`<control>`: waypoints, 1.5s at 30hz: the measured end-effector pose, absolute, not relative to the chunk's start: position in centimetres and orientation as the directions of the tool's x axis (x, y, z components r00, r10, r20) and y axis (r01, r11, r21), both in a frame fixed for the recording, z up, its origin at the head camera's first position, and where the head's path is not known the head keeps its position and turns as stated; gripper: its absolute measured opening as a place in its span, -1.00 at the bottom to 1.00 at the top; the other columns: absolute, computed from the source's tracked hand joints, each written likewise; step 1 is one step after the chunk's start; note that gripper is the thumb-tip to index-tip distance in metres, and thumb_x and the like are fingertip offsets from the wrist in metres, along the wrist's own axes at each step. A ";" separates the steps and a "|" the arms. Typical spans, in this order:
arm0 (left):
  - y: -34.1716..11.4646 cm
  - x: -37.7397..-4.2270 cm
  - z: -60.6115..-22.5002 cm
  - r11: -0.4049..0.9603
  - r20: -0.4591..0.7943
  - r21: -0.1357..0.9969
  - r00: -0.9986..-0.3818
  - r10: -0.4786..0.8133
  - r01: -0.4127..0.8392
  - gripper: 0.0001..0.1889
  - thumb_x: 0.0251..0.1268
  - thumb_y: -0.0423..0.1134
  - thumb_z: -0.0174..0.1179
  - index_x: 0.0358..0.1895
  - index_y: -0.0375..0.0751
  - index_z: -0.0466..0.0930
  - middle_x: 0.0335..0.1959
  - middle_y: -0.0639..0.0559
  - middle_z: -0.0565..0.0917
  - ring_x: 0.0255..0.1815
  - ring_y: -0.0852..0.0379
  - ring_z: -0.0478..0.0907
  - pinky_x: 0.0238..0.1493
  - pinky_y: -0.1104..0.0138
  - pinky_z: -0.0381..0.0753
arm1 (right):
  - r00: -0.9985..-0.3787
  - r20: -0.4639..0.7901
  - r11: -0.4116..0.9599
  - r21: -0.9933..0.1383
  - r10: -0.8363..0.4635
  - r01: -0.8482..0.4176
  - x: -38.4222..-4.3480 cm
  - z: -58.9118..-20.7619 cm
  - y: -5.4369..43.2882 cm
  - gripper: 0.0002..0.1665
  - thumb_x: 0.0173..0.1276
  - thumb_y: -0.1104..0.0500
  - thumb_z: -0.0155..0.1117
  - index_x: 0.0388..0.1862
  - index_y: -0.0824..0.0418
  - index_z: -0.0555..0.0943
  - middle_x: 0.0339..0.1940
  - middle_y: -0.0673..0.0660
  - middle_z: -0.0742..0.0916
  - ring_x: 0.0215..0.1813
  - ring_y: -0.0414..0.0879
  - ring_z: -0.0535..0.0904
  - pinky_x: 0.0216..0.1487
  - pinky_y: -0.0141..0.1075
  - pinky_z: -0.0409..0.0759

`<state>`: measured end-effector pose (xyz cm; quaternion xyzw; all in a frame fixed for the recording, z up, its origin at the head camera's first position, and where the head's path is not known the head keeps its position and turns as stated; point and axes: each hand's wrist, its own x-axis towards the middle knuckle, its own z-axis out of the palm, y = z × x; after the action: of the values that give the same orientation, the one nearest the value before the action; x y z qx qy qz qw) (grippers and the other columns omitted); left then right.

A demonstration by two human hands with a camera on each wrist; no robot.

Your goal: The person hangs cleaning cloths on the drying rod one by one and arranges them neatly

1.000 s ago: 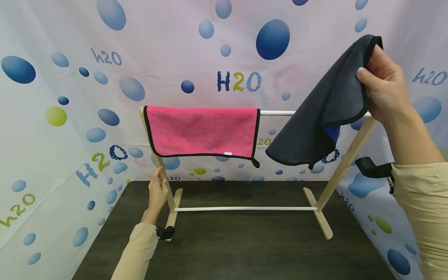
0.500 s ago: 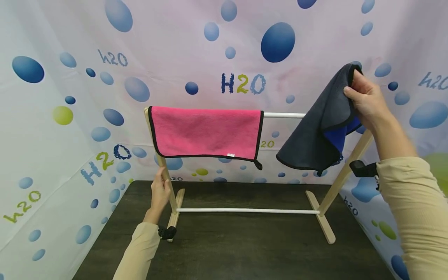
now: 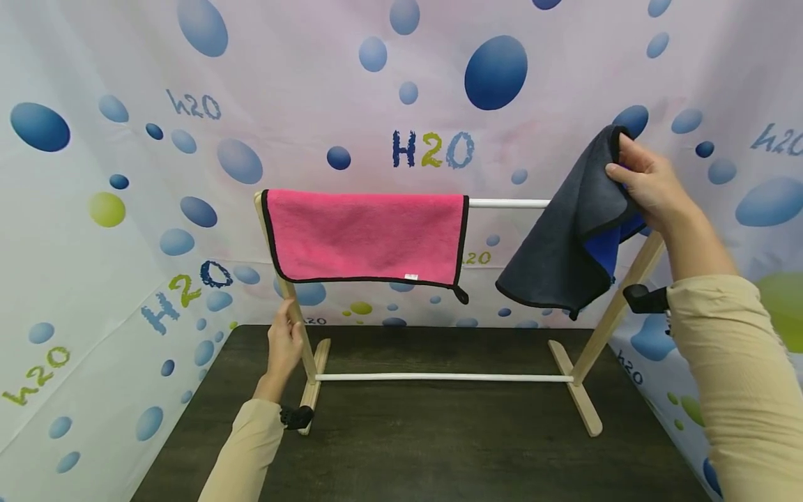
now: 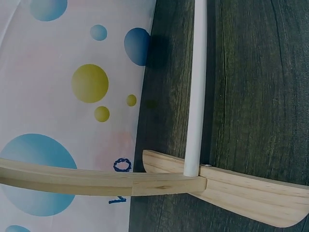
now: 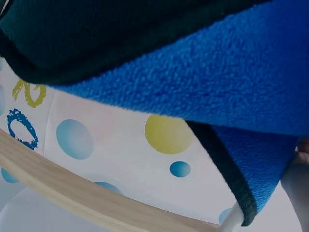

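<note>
A pink towel (image 3: 370,237) with black edging hangs folded over the upper white rod (image 3: 508,203) of a wooden drying rack, at its left end. My left hand (image 3: 284,343) holds the rack's left post (image 4: 96,182) below that towel. On the right, my right hand (image 3: 652,185) pinches a dark grey towel (image 3: 558,244) by its top. This towel hangs in a cone, overlapping the upper rod's right part in the head view. Its blue underside (image 5: 193,82) fills much of the right wrist view, where a black-edged corner reaches the rod's end.
The rack's lower white rod (image 3: 439,377) joins two flat wooden feet, the right foot (image 3: 580,397) and the left foot (image 4: 256,193). They stand on a dark wooden table (image 3: 408,446). Behind is a curtain (image 3: 301,90) printed with bubbles.
My right hand has come down and to the left with the grey towel, bringing it nearer the upper rod. More of its blue side shows. My left hand stays on the post.
</note>
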<state>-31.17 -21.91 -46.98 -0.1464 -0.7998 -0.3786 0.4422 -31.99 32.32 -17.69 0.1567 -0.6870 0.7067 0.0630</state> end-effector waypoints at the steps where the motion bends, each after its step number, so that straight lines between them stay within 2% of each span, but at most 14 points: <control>1: -22.0 -31.2 -47.0 0.664 0.813 0.485 -0.574 -0.103 0.569 -0.44 -0.07 -0.80 0.00 0.08 -0.38 0.28 -0.16 -0.49 0.46 -0.18 -0.44 0.49 -0.37 -0.14 0.52 | -0.945 0.301 -0.030 -0.954 -0.130 -0.300 -32.1 -17.7 32.3 -0.31 0.33 0.27 0.08 0.41 -0.03 0.17 -0.12 -0.06 0.56 -0.20 -0.28 0.54 -0.29 -0.52 0.53; 10: -22.1 -31.7 -47.2 0.650 0.801 0.503 -0.590 -0.102 0.570 -0.45 -0.05 -0.79 0.01 0.10 -0.38 0.28 -0.15 -0.54 0.47 -0.19 -0.44 0.50 -0.38 -0.13 0.53 | -0.947 0.285 0.013 -0.957 -0.147 -0.290 -32.5 -17.9 32.4 -0.28 0.32 0.24 0.11 0.42 -0.01 0.14 -0.10 -0.07 0.57 -0.18 -0.31 0.53 -0.27 -0.54 0.52; 13: -22.0 -31.9 -47.2 0.666 0.815 0.480 -0.570 -0.099 0.571 -0.45 -0.04 -0.78 0.01 0.10 -0.37 0.28 -0.22 -0.50 0.48 -0.41 -0.29 0.52 -0.54 0.03 0.50 | -0.955 0.264 0.058 -0.960 -0.136 -0.274 -32.7 -17.9 32.5 -0.25 0.31 0.20 0.13 0.43 -0.05 0.11 0.09 0.01 0.49 -0.12 -0.34 0.49 -0.23 -0.58 0.50; 15: -21.9 -32.1 -47.2 0.677 0.825 0.465 -0.557 -0.097 0.571 -0.45 -0.04 -0.77 0.01 0.10 -0.37 0.28 -0.29 -0.46 0.48 -0.58 -0.14 0.43 -0.64 0.15 0.38 | -0.962 0.244 0.100 -0.961 -0.127 -0.257 -32.8 -17.7 32.5 -0.24 0.31 0.17 0.13 0.43 -0.08 0.09 0.26 0.05 0.38 -0.08 -0.36 0.46 -0.21 -0.60 0.48; 17: -21.7 -32.2 -47.1 0.685 0.832 0.457 -0.544 -0.105 0.567 -0.45 -0.05 -0.76 0.00 0.10 -0.37 0.28 -0.31 -0.44 0.48 -0.62 -0.07 0.33 -0.65 0.17 0.28 | -0.967 0.223 0.151 -0.959 -0.124 -0.241 -32.8 -17.4 32.6 -0.23 0.31 0.14 0.13 0.43 -0.10 0.06 0.38 0.06 0.26 -0.07 -0.37 0.44 -0.20 -0.61 0.47; 19: -21.4 -32.2 -47.1 0.680 0.833 0.465 -0.539 -0.120 0.567 -0.44 -0.05 -0.77 -0.02 0.11 -0.38 0.28 -0.28 -0.45 0.48 -0.56 -0.17 0.40 -0.59 0.08 0.36 | -0.970 0.207 0.187 -0.955 -0.125 -0.228 -32.9 -17.2 32.6 -0.23 0.32 0.12 0.12 0.44 -0.12 0.05 0.44 0.07 0.18 -0.07 -0.38 0.45 -0.20 -0.62 0.47; 21: -21.2 -32.1 -47.1 0.672 0.830 0.482 -0.539 -0.145 0.562 -0.43 -0.06 -0.79 -0.05 0.12 -0.40 0.28 -0.15 -0.49 0.48 -0.36 -0.32 0.48 -0.44 -0.06 0.44 | -0.971 0.199 0.192 -0.956 -0.130 -0.221 -32.9 -17.0 32.4 -0.23 0.32 0.12 0.11 0.44 -0.12 0.04 0.42 0.08 0.20 -0.09 -0.38 0.47 -0.20 -0.61 0.48; 25: -20.6 -31.8 -47.2 0.647 0.808 0.537 -0.549 -0.212 0.541 -0.44 -0.03 -0.79 -0.10 0.13 -0.41 0.28 -0.02 -0.50 0.44 -0.06 -0.45 0.41 -0.17 -0.20 0.38 | -0.974 0.190 0.179 -0.961 -0.125 -0.211 -33.0 -17.0 32.0 -0.23 0.33 0.14 0.10 0.44 -0.10 0.04 0.27 0.10 0.35 -0.15 -0.37 0.50 -0.23 -0.58 0.50; 27: -20.1 -31.6 -47.3 0.627 0.799 0.565 -0.546 -0.253 0.536 -0.46 0.00 -0.78 -0.11 0.13 -0.42 0.28 0.01 -0.49 0.42 -0.03 -0.44 0.38 -0.12 -0.19 0.36 | -0.977 0.181 0.183 -0.963 -0.113 -0.199 -32.9 -17.1 32.0 -0.24 0.33 0.15 0.10 0.44 -0.09 0.04 0.19 0.07 0.40 -0.17 -0.36 0.51 -0.24 -0.57 0.50; 29: -19.5 -31.4 -47.6 0.599 0.784 0.599 -0.540 -0.306 0.531 -0.48 0.02 -0.75 -0.12 0.13 -0.42 0.29 0.01 -0.47 0.40 -0.02 -0.41 0.37 -0.10 -0.16 0.35 | -0.982 0.160 0.221 -0.959 -0.102 -0.179 -32.8 -17.1 32.0 -0.23 0.34 0.14 0.09 0.44 -0.10 0.01 0.24 0.06 0.38 -0.14 -0.36 0.50 -0.24 -0.58 0.50; 34: -17.6 -30.3 -48.7 0.444 0.694 0.720 -0.551 -0.464 0.533 -0.46 0.04 -0.73 -0.16 0.18 -0.44 0.24 0.08 -0.41 0.30 0.13 -0.28 0.29 0.07 -0.11 0.34 | -0.989 0.113 0.480 -0.865 -0.095 -0.145 -32.6 -17.0 32.0 -0.25 0.40 0.00 -0.05 0.45 -0.14 -0.14 0.44 0.22 0.13 0.12 -0.22 0.31 -0.18 -0.63 0.38; 37: -16.2 -29.5 -49.4 0.377 0.637 0.768 -0.558 -0.531 0.518 -0.45 0.04 -0.74 -0.19 0.19 -0.44 0.22 0.12 -0.38 0.27 0.20 -0.22 0.24 0.10 -0.09 0.34 | -0.988 0.120 0.561 -0.814 -0.094 -0.152 -32.6 -16.9 31.7 -0.26 0.41 -0.03 -0.08 0.46 -0.10 -0.15 0.42 0.28 0.16 0.15 -0.14 0.25 -0.16 -0.61 0.34; 41: -14.2 -28.6 -50.4 0.354 0.612 0.789 -0.590 -0.526 0.502 -0.50 0.10 -0.73 -0.21 0.18 -0.49 0.22 0.10 -0.37 0.32 0.16 -0.20 0.29 0.05 -0.04 0.40 | -0.987 0.128 0.574 -0.803 -0.097 -0.161 -32.5 -17.0 31.7 -0.27 0.42 -0.02 -0.09 0.46 -0.08 -0.14 0.39 0.28 0.20 0.13 -0.12 0.26 -0.10 -0.56 0.33; 45: -11.9 -28.2 -51.1 0.316 0.613 0.789 -0.646 -0.454 0.527 -0.52 0.16 -0.72 -0.22 0.20 -0.49 0.20 0.07 -0.34 0.38 0.12 -0.22 0.32 0.02 -0.01 0.41 | -0.985 0.131 0.612 -0.772 -0.113 -0.173 -32.3 -17.0 31.7 -0.28 0.43 -0.04 -0.13 0.46 -0.07 -0.15 0.38 0.31 0.21 0.18 -0.02 0.22 0.10 -0.36 0.27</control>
<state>-28.24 -11.87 -51.11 -0.0263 -0.6939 -0.5844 0.4199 -32.35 31.70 -16.98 0.0795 -0.8971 0.4333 0.0345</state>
